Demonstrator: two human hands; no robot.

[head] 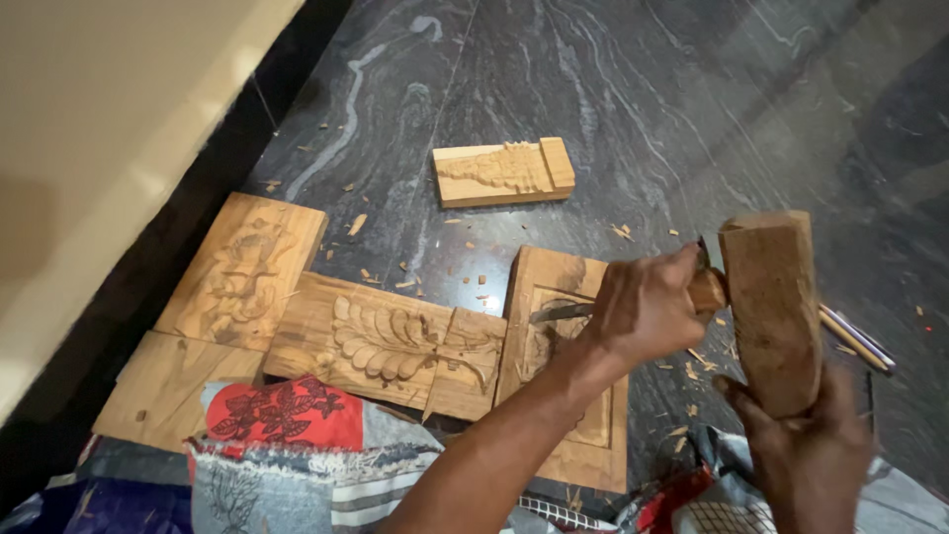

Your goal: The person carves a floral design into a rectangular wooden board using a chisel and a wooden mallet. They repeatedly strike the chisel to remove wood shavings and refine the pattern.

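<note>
A dark grey stone floor (692, 89), veined with paler streaks, is being shown bearing several carved wooden pieces. A small carved block (502, 173) is lying apart at the top. A large relief panel (242, 272) is resting at the left, a plain board (163, 386) touching its lower edge. A leaf-carved panel (386, 341) is lying just beside a framed upright panel (563, 287). Wood chips (405, 272) are being seen scattered between them. Spare tools (858, 341) are lying at the right.
</note>
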